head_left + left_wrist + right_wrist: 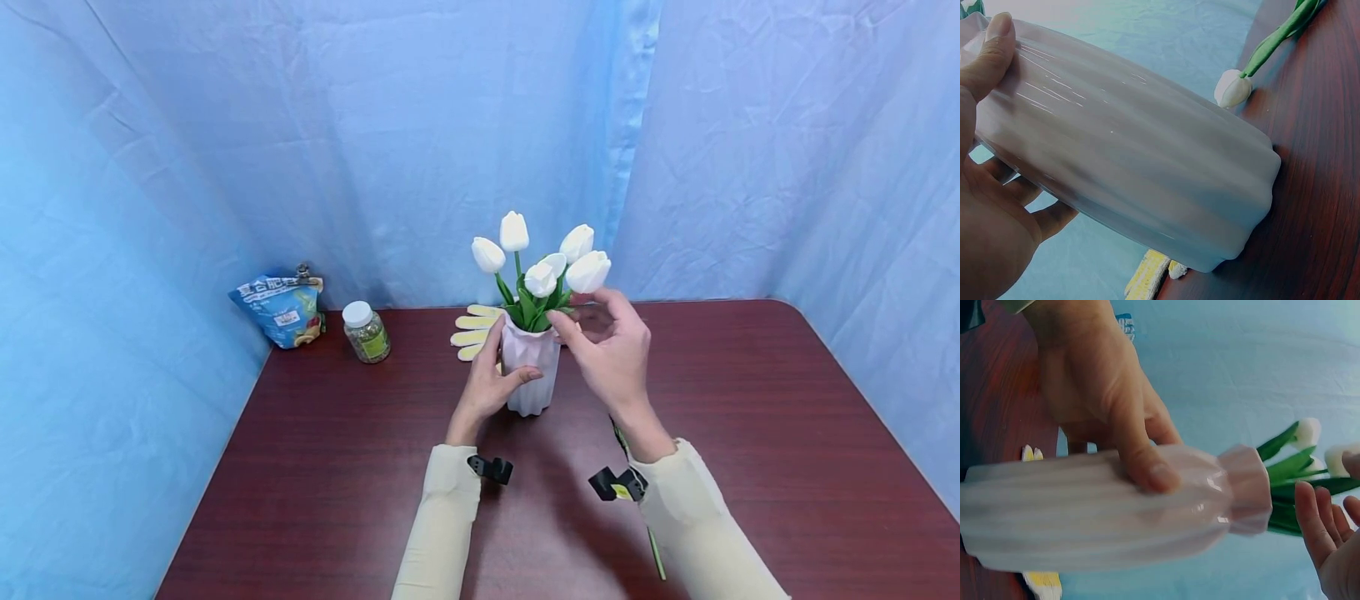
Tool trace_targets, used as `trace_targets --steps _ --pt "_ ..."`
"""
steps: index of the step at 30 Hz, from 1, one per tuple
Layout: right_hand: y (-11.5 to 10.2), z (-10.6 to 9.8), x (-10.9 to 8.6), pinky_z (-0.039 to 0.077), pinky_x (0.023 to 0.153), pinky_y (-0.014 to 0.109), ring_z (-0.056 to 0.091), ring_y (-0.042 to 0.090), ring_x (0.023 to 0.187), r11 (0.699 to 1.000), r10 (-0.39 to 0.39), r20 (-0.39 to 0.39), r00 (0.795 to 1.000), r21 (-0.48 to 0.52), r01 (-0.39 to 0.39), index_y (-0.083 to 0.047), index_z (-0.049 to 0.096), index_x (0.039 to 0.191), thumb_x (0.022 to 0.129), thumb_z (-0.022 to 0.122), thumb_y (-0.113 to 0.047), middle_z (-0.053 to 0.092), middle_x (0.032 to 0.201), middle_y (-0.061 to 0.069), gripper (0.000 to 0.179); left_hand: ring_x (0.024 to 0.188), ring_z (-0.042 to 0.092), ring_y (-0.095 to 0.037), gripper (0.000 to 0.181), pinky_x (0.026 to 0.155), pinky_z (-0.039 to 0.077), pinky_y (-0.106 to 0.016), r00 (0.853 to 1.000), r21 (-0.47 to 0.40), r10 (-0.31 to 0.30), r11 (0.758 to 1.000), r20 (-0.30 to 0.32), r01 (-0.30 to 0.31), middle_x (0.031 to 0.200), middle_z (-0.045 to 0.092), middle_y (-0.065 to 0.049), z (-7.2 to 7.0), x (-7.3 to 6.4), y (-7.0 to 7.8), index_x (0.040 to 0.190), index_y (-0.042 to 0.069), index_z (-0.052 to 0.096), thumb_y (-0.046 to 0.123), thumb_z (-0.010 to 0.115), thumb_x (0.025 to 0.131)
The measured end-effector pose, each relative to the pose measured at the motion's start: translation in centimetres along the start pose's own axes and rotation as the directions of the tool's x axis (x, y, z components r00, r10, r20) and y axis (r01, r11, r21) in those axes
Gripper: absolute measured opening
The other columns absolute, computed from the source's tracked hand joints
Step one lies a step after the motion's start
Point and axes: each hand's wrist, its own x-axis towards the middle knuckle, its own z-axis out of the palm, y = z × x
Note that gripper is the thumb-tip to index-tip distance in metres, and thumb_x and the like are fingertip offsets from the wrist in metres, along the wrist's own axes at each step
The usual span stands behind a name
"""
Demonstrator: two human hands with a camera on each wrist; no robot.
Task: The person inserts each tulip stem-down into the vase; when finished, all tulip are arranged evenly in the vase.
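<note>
In the head view a pale ribbed vase (531, 367) stands on the table with several white tulips (514, 232) and green leaves (534, 310) in its mouth. My left hand (489, 379) grips the vase from the left, thumb (994, 50) across its near side and fingers behind. My right hand (617, 346) is at the flowers, its thumb at the leaves and its other fingers partly hidden behind a tulip (588, 272). The right wrist view shows these fingers loosely bent beside the leaves. Another tulip (1233, 89) lies on the table, mostly hidden by my right forearm in the head view.
White-and-yellow gloves (471, 335) lie behind the vase, partly covered by it. A white-lidded jar (367, 333) of granules stands to the left. Beyond it is a blue bag (281, 310) with a clip on top. Blue curtains (420, 150) surround the dark red table (337, 467).
</note>
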Motion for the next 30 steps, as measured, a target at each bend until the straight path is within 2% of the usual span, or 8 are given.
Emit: trace_targets --steps 4,9,15,19,23,26,30 --pt "0.0 -1.5 -0.1 0.056 0.068 0.014 0.067 -0.002 0.077 0.999 0.037 -0.014 0.999 0.003 -0.037 0.005 0.065 0.112 0.081 0.08 0.0 0.069 0.092 -0.008 0.034 0.144 0.043 -0.035 0.125 0.113 0.04 -0.056 1.0 0.022 -0.011 1.0 -0.01 0.011 0.163 0.033 -0.015 0.0 0.0 0.0 0.162 0.015 0.018 0.079 0.069 0.067" --pt "0.3 -3.6 -0.4 0.057 0.071 0.015 0.068 -0.001 0.083 0.993 0.116 -0.017 0.993 -0.021 -0.116 -0.009 0.066 0.114 0.087 0.075 -0.004 0.07 0.097 -0.009 0.029 0.146 0.04 -0.035 0.124 0.114 0.039 -0.057 1.0 0.025 -0.023 0.999 -0.008 0.023 0.165 0.029 -0.015 0.0 0.0 0.1 0.162 0.015 0.018 0.077 0.07 0.068" --pt "1.0 -5.9 -0.6 0.059 0.065 0.02 0.067 -0.005 0.086 0.969 0.194 0.027 0.981 -0.162 -0.187 -0.001 0.063 0.118 0.092 0.072 -0.014 0.065 0.099 -0.018 0.03 0.145 0.042 -0.034 0.118 0.113 0.04 -0.056 1.0 0.02 -0.021 1.0 -0.009 0.021 0.164 0.031 -0.014 0.0 0.0 0.1 0.162 0.015 0.018 0.069 0.074 0.073" --pt "1.8 -7.3 -1.0 0.058 0.065 0.018 0.065 -0.01 0.083 0.938 0.234 0.046 0.971 -0.274 -0.214 -0.003 0.063 0.12 0.093 0.072 -0.021 0.064 0.1 -0.019 0.034 0.144 0.043 -0.034 0.112 0.113 0.04 -0.056 1.0 0.021 -0.029 0.999 -0.011 0.029 0.164 0.031 -0.014 0.0 0.0 0.1 0.162 0.015 0.019 0.06 0.078 0.077" --pt "2.5 -8.4 -1.5 0.057 0.063 0.016 0.063 -0.015 0.079 0.901 0.269 0.056 0.961 -0.366 -0.231 -0.005 0.063 0.123 0.094 0.071 -0.027 0.067 0.104 -0.004 0.038 0.145 0.042 -0.033 0.11 0.114 0.039 -0.055 0.999 0.022 -0.041 0.999 -0.006 0.041 0.165 0.03 -0.013 0.0 -0.1 0.1 0.162 0.016 0.019 0.055 0.08 0.079" --pt "3.0 -9.2 -1.9 0.056 0.062 0.014 0.06 -0.019 0.078 0.871 0.303 0.075 0.95 -0.427 -0.244 -0.006 0.062 0.125 0.094 0.07 -0.032 0.068 0.111 0.01 0.041 0.146 0.04 -0.033 0.112 0.114 0.039 -0.056 0.999 0.025 -0.041 0.999 -0.005 0.042 0.166 0.028 -0.013 0.0 0.0 0.1 0.162 0.017 0.019 0.06 0.078 0.077" --pt "4.1 -10.1 -2.6 0.05 0.065 0.009 0.052 -0.025 0.079 0.82 0.327 0.113 0.938 -0.527 -0.223 -0.007 0.062 0.126 0.095 0.069 -0.038 0.07 0.115 0.015 0.045 0.147 0.039 -0.035 0.118 0.114 0.039 -0.056 0.999 0.029 -0.036 0.999 -0.008 0.037 0.166 0.026 -0.013 0.1 -0.1 0.1 0.162 0.015 0.018 0.069 0.074 0.074"
